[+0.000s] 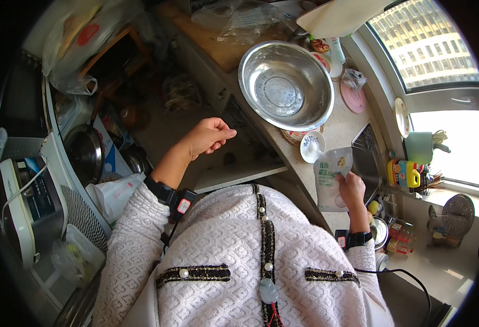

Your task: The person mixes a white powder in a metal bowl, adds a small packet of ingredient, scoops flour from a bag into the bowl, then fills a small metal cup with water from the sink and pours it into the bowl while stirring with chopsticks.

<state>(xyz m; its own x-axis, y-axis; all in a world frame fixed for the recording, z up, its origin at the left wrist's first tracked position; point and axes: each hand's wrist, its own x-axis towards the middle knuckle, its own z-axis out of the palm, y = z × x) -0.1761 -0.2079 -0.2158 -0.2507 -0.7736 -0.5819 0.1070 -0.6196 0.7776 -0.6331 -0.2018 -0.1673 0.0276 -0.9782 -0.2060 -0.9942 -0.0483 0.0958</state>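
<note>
My right hand (352, 188) grips a white plastic pouch (329, 174) with green print, held over the counter edge beside the sink. Just beyond it sits a small blue-and-white patterned cup (311, 147) with a spoon in it. A large empty steel bowl (286, 84) rests on the counter farther away. My left hand (209, 136) hangs in the air over the floor, left of the counter, fingers loosely curled and holding nothing.
A sink (366, 161) lies right of the pouch, with a yellow bottle (405, 173) and a green mug (420, 147) by the window. A wooden board (217, 46) and clear bags sit at the counter's far end. A cooking appliance (24, 201), pot lid (84, 152) and bags crowd the left.
</note>
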